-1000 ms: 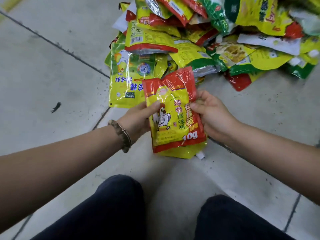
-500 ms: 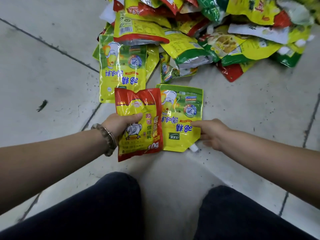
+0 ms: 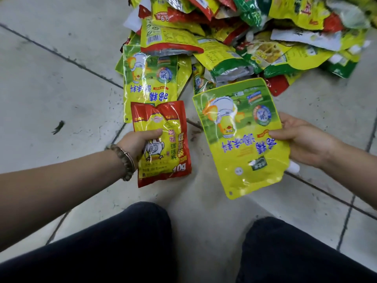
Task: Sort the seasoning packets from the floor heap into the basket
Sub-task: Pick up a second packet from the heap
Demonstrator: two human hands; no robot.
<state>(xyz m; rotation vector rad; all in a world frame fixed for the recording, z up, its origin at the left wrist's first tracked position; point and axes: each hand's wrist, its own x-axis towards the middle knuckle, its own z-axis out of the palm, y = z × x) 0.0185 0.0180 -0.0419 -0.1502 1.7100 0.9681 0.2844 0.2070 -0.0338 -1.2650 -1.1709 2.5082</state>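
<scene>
Left hand [image 3: 137,143] grips the red packet [image 3: 170,154], right hand [image 3: 304,139] pinches the green pouch [image 3: 238,146], each by an edge. Both look light, limp, glossy (likely slippery); grip firmly.

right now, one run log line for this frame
stage: mid-sort | left hand: grips red-yellow packet | right hand: holds yellow-green packet | heap: beyond both | basket: not in view

The red-and-yellow packet [image 3: 172,127] stands upright in the left grip [image 3: 137,144]. The larger green-and-yellow packet [image 3: 238,152], print upside down, tilts in the right grip [image 3: 304,144]. The heap [image 3: 222,56], perhaps mostly yellow, lies beyond.
</scene>
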